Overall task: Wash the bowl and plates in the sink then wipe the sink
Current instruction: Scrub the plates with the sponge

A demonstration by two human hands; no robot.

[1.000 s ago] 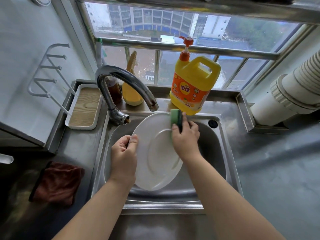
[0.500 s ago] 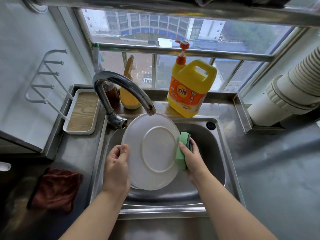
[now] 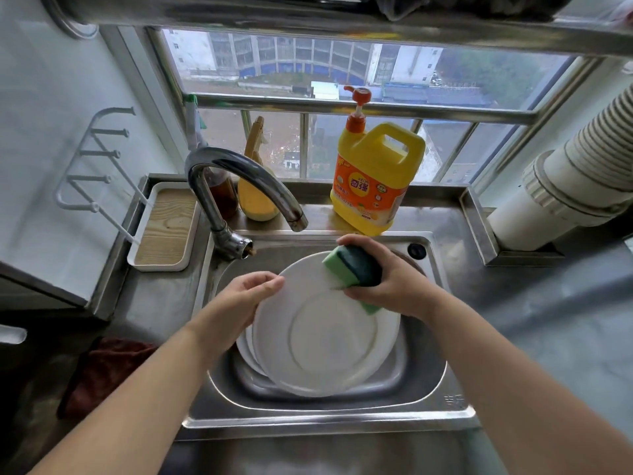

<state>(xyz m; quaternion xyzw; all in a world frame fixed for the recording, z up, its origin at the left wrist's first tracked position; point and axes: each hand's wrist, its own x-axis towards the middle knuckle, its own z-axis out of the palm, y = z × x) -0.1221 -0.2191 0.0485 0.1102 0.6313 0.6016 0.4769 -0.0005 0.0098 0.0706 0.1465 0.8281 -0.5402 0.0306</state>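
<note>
A white plate (image 3: 329, 341) lies nearly flat in the steel sink (image 3: 325, 419), on top of other white dishes whose edges (image 3: 244, 351) peek out at its left. My left hand (image 3: 246, 296) holds the plate's upper left rim with curled fingers. At the plate's far right rim, my right hand (image 3: 397, 286) grips a green sponge (image 3: 342, 269) with a dark scouring side, and the sponge touches the plate. The bowl is hidden or cannot be told apart under the plate.
The curved faucet (image 3: 239, 173) arches over the sink's back left. A yellow detergent bottle (image 3: 373, 180) and a yellow spray bottle (image 3: 257, 197) stand on the back ledge. A wood-lined tray (image 3: 164, 228) and a dark red cloth (image 3: 102, 371) lie left; a white pipe (image 3: 565, 197) stands right.
The plate went from standing tilted up in my left hand to lying nearly flat in the sink. My right hand with the sponge moved to the plate's far right rim.
</note>
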